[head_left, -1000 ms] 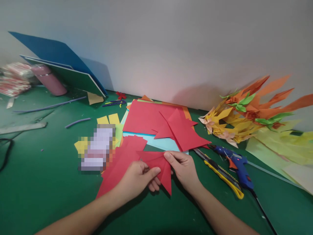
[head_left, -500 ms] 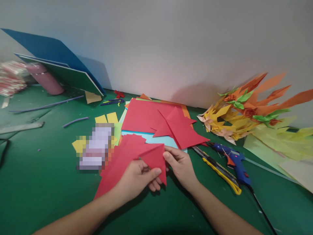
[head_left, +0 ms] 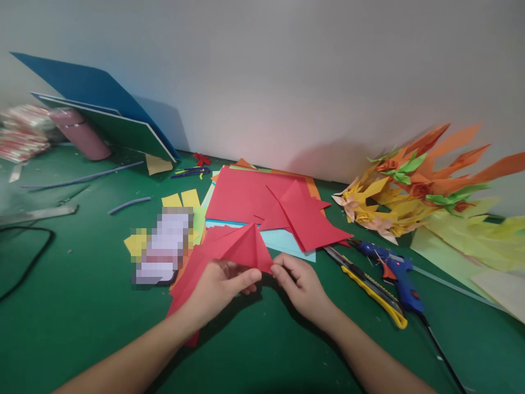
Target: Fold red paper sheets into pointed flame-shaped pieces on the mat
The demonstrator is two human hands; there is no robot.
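Note:
Between my hands is a creased piece of red paper (head_left: pixel 248 246), its point facing away from me. My left hand (head_left: pixel 225 282) grips its lower left part, thumb on the near side; some fingers are hidden behind it. My right hand (head_left: pixel 301 284) pinches the right corner between thumb and fingertips. Beneath the left hand lies a pile of red paper sheets (head_left: pixel 186 290). Farther back, cut red paper pieces (head_left: pixel 309 221) rest on a large red sheet (head_left: pixel 241 191) atop a stack of coloured paper.
A blurred phone (head_left: pixel 168 241) lies left among yellow paper bits. To the right are a yellow-black cutter knife (head_left: pixel 371 293), a blue glue gun (head_left: pixel 394 268) with its cord, and orange and yellow paper flowers (head_left: pixel 414 186). A pink bottle (head_left: pixel 80 134) stands at the far left near leaning boards (head_left: pixel 118 126).
The held red paper has been turned, its point now facing away and its crease opened out. My right hand has shifted slightly down to a lower corner.

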